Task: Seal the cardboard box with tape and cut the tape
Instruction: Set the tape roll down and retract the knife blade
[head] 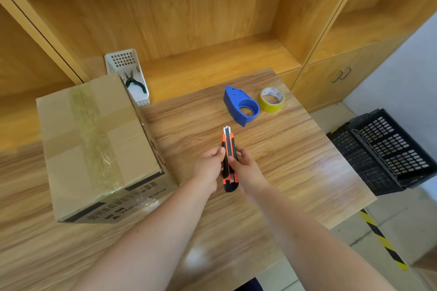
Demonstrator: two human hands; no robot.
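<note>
A closed cardboard box (99, 144) stands at the left of the wooden table (283, 160), with a strip of clear yellowish tape (94, 134) running along its top seam and down the near side. Both hands hold an orange and black utility knife (229, 149) over the table's middle, its short blade tip pointing away from me. My left hand (209, 168) grips the knife's left side. My right hand (247, 168) holds the right side with the thumb on the slider. A blue tape dispenser (238, 105) and a yellow tape roll (272, 99) lie beyond the knife.
A white plastic basket (118, 61) holding green-handled pliers (133, 81) stands behind the box against wooden shelving. Black plastic crates (387, 151) sit on the floor to the right of the table. Yellow and black hazard tape (383, 241) marks the floor.
</note>
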